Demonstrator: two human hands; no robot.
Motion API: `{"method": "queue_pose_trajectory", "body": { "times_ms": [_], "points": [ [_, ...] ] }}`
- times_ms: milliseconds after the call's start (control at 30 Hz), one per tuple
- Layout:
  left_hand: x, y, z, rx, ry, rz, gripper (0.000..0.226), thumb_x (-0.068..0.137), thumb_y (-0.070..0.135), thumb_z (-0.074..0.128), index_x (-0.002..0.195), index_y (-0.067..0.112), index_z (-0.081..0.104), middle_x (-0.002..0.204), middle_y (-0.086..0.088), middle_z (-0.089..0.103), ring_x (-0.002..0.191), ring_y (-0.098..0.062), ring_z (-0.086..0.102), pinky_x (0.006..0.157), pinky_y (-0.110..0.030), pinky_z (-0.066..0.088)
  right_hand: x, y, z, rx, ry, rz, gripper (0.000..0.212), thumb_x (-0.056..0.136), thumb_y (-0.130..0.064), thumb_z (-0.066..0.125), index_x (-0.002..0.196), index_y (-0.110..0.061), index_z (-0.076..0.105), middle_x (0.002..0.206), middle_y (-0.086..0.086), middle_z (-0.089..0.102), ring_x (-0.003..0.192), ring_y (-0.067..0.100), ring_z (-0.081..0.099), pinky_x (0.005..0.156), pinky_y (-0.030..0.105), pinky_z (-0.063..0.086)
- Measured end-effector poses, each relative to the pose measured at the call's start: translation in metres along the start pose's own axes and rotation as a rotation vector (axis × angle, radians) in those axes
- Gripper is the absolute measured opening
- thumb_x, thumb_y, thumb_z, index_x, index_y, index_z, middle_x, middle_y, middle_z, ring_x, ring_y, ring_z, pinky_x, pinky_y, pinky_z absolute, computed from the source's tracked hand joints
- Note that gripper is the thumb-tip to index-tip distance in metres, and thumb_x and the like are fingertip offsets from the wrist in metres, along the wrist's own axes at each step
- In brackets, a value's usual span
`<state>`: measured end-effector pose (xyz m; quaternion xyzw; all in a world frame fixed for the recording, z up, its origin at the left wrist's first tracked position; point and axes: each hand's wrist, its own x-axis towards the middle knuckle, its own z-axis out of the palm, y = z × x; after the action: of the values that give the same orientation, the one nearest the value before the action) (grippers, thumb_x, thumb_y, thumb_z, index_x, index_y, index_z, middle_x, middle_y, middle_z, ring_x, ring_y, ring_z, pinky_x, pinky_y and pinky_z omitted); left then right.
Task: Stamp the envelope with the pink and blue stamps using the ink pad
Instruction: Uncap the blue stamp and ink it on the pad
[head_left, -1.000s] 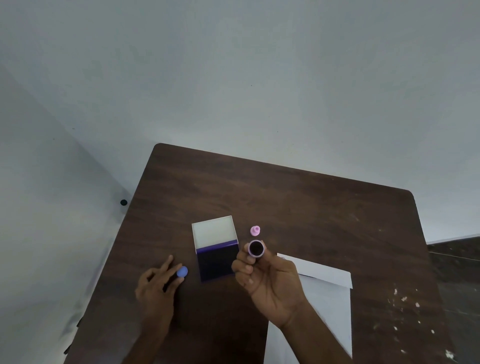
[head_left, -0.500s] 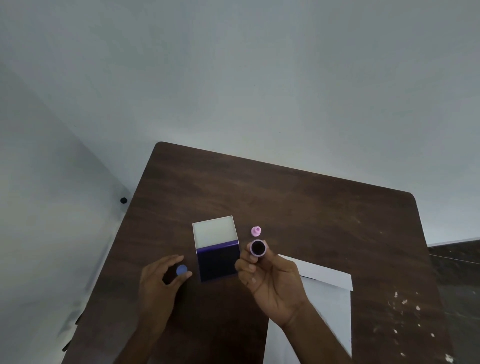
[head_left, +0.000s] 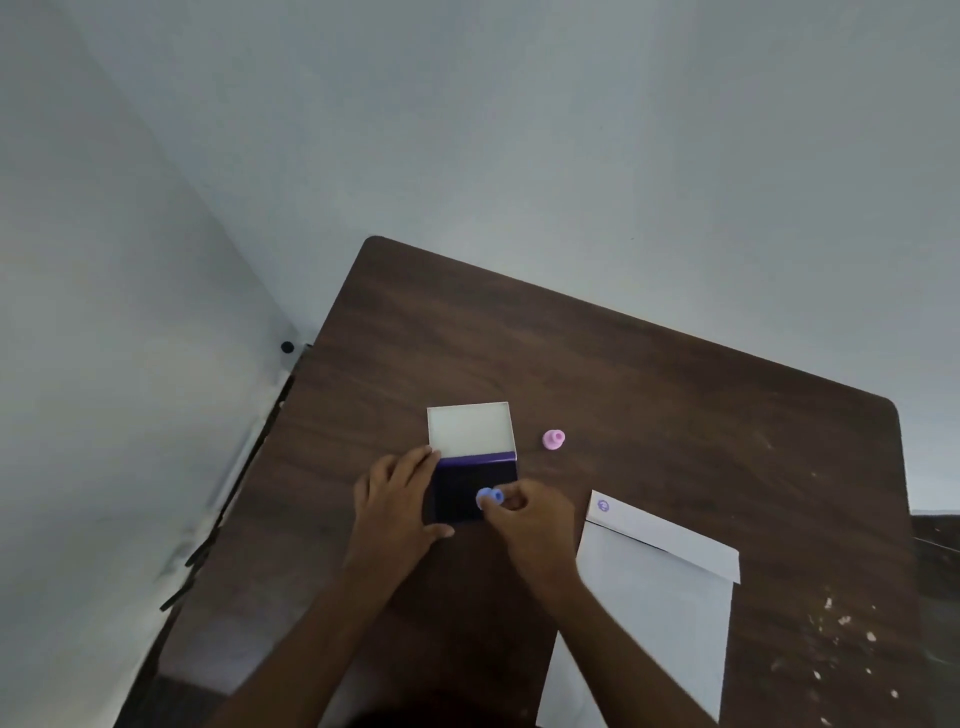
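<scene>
The open ink pad (head_left: 460, 486) lies on the brown table (head_left: 623, 384), its white lid (head_left: 470, 428) folded back. My left hand (head_left: 397, 501) grips the pad's left edge, fingers at the far corner and thumb at the near one. My right hand (head_left: 535, 525) pinches the blue stamp (head_left: 490, 497) and holds it down on the dark ink surface near the pad's right side. The pink stamp (head_left: 553, 440) stands alone on the table, to the right of the lid. The white envelope (head_left: 654, 597) lies at the right, with a purple round print (head_left: 602, 505) in its far left corner.
The table sits in a room corner, with pale walls behind and to the left. A small black knob (head_left: 287, 347) is on the left wall near the table edge. White specks (head_left: 836, 623) dot the table's right side.
The blue stamp has gone from my left hand to my right, which now presses it on the ink pad. My left hand has moved onto the pad. A purple print now shows on the envelope.
</scene>
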<state>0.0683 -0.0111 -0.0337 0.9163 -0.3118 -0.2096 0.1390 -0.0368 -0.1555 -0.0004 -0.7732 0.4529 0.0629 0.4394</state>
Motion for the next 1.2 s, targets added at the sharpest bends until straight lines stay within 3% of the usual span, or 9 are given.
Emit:
{"method": "queue_pose_trajectory", "body": {
  "times_ms": [67,133,200,333,600,900,1000,1100,1200],
  "points": [
    [0.003,0.0,0.0,0.002,0.0,-0.005,0.097,0.057,0.054,0.078,0.14,0.029,0.034,0.147,0.003,0.038,0.131,-0.024,0.032,0.103,-0.045,0.03,0.002,-0.007,0.017,-0.063,-0.039,-0.095,0.016,0.085,-0.038,0.067,0.085,-0.022,0.067,0.076,-0.009,0.066,0.063,0.0,0.055,0.061,0.008,0.036],
    [0.005,0.0,0.001,-0.016,0.002,-0.016,0.092,0.059,0.054,0.077,0.138,0.028,0.037,0.146,0.001,0.04,0.13,-0.026,0.034,0.103,-0.046,0.032,0.007,-0.014,0.031,-0.125,-0.1,-0.129,0.021,0.088,-0.035,0.063,0.096,-0.016,0.066,0.093,0.001,0.07,0.073,0.003,0.054,0.075,0.015,0.042],
    [0.006,0.0,0.001,-0.035,0.009,-0.023,0.087,0.063,0.053,0.076,0.137,0.028,0.04,0.145,0.001,0.042,0.131,-0.027,0.035,0.103,-0.047,0.032,0.01,-0.018,0.042,-0.202,-0.16,-0.12,0.026,0.09,-0.033,0.061,0.106,-0.014,0.063,0.106,0.005,0.068,0.084,0.01,0.053,0.086,0.024,0.043],
    [0.006,-0.002,0.002,-0.034,0.026,-0.014,0.083,0.063,0.049,0.078,0.135,0.028,0.043,0.143,0.0,0.045,0.129,-0.029,0.037,0.101,-0.047,0.034,0.011,-0.016,0.053,-0.274,-0.214,-0.084,0.032,0.091,-0.03,0.061,0.118,-0.012,0.056,0.122,0.008,0.062,0.107,0.021,0.056,0.098,0.031,0.041],
    [0.005,-0.001,0.0,-0.032,0.047,-0.012,0.082,0.063,0.048,0.078,0.135,0.03,0.044,0.143,0.003,0.045,0.129,-0.028,0.037,0.101,-0.047,0.034,0.009,-0.019,0.056,-0.252,-0.212,-0.03,0.035,0.091,-0.03,0.061,0.121,-0.014,0.054,0.126,0.008,0.059,0.111,0.021,0.055,0.101,0.031,0.039],
    [0.004,0.002,-0.004,-0.045,0.024,-0.025,0.082,0.063,0.049,0.078,0.135,0.028,0.044,0.142,0.0,0.046,0.129,-0.028,0.038,0.102,-0.046,0.034,0.023,-0.035,0.054,-0.331,-0.34,0.146,0.048,0.089,-0.032,0.063,0.13,-0.014,0.047,0.135,0.009,0.053,0.119,0.026,0.052,0.106,0.037,0.037],
    [0.003,0.004,-0.007,-0.012,-0.021,-0.01,0.089,0.06,0.052,0.078,0.136,0.029,0.04,0.146,0.003,0.04,0.131,-0.025,0.034,0.103,-0.045,0.032,0.017,-0.031,0.044,-0.304,-0.329,0.111,0.041,0.092,-0.031,0.059,0.126,-0.011,0.052,0.129,0.01,0.058,0.113,0.025,0.056,0.102,0.035,0.04],
    [0.001,0.006,-0.005,-0.014,-0.072,-0.016,0.099,0.058,0.053,0.077,0.142,0.03,0.029,0.151,0.001,0.029,0.135,-0.024,0.026,0.107,-0.045,0.027,-0.009,-0.01,0.028,-0.11,-0.102,0.01,0.025,0.093,-0.033,0.058,0.108,-0.014,0.063,0.105,0.004,0.068,0.084,0.008,0.057,0.086,0.022,0.043],
    [-0.003,0.01,-0.006,-0.021,-0.069,-0.013,0.109,0.056,0.052,0.079,0.144,0.034,0.017,0.156,-0.001,0.015,0.139,-0.026,0.021,0.108,-0.049,0.027,-0.028,0.01,0.011,0.056,0.071,0.041,0.011,0.089,-0.032,0.064,0.09,-0.021,0.064,0.082,-0.009,0.06,0.068,0.002,0.053,0.072,0.014,0.045]
  ]
}}
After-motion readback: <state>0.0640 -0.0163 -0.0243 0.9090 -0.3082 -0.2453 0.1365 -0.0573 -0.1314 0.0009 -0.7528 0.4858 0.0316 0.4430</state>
